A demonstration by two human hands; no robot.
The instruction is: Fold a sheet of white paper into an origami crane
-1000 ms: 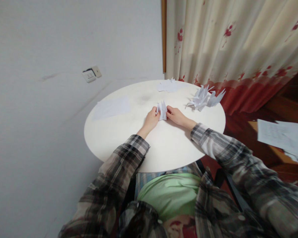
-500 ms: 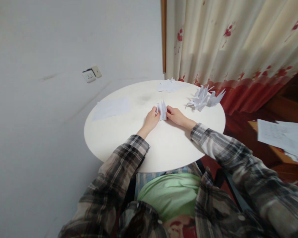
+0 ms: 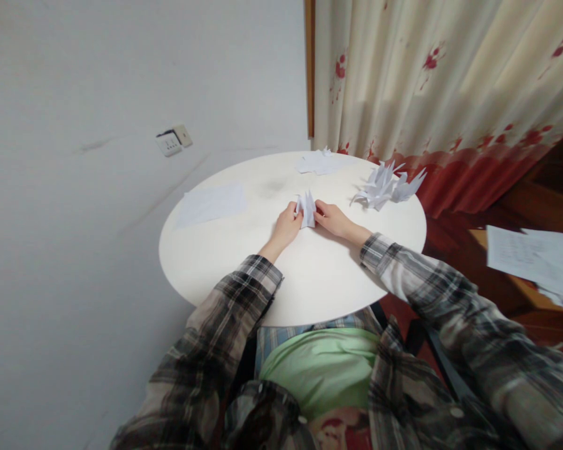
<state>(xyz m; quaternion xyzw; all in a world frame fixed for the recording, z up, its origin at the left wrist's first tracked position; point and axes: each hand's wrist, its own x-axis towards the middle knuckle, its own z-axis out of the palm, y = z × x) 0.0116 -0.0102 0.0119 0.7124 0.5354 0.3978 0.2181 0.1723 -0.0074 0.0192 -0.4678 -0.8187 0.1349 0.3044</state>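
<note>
A small folded piece of white paper (image 3: 306,208) stands on the round white table (image 3: 225,250), pinched from both sides. My left hand (image 3: 287,225) grips its left edge with closed fingers. My right hand (image 3: 332,219) holds its right edge, fingers also closed. Both forearms in plaid sleeves rest over the tabletop.
Several finished folded paper figures (image 3: 385,185) lie at the table's right rim. A flat white sheet (image 3: 212,204) lies at the left, crumpled paper (image 3: 318,162) at the far edge. A wall socket (image 3: 172,140) and flowered curtain (image 3: 431,94) stand behind. More papers (image 3: 535,257) lie at the right.
</note>
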